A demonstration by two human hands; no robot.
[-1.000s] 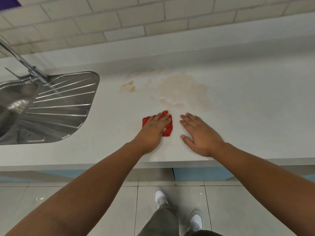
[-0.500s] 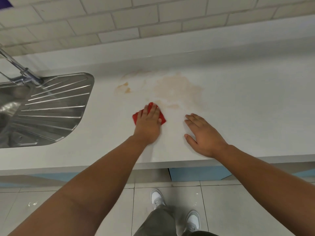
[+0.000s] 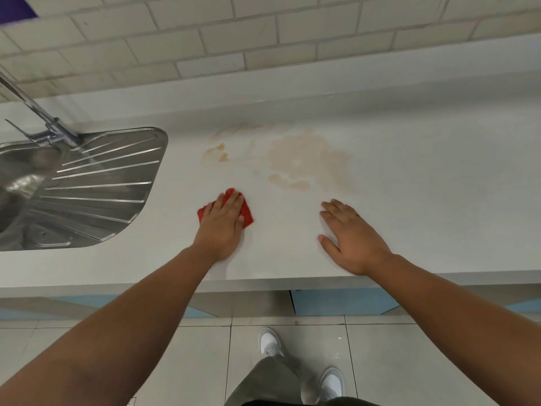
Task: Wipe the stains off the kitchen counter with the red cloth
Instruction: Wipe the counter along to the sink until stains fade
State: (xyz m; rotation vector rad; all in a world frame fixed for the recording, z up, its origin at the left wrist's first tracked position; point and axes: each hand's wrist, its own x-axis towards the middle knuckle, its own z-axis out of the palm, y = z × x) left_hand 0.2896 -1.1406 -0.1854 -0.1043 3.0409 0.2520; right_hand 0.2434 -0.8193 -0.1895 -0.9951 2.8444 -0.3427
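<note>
A small red cloth (image 3: 248, 213) lies flat on the pale kitchen counter (image 3: 424, 200). My left hand (image 3: 224, 225) presses on it with straight fingers and covers most of it. A wide light-brown stain (image 3: 307, 159) spreads on the counter beyond and to the right of the cloth, apart from it. A smaller darker stain (image 3: 218, 150) lies straight beyond the cloth. My right hand (image 3: 352, 237) rests flat on the bare counter to the right, fingers spread, near the front edge.
A steel sink with a ribbed drainboard (image 3: 96, 189) and a tap (image 3: 35, 112) fills the left. A tiled wall (image 3: 263, 33) rises behind the counter. Below the counter edge are blue cabinet fronts (image 3: 336, 301), a tiled floor and my shoes (image 3: 269, 342).
My left hand has slid the red cloth leftward along the counter, away from my right hand. The right hand has stayed flat in its place.
</note>
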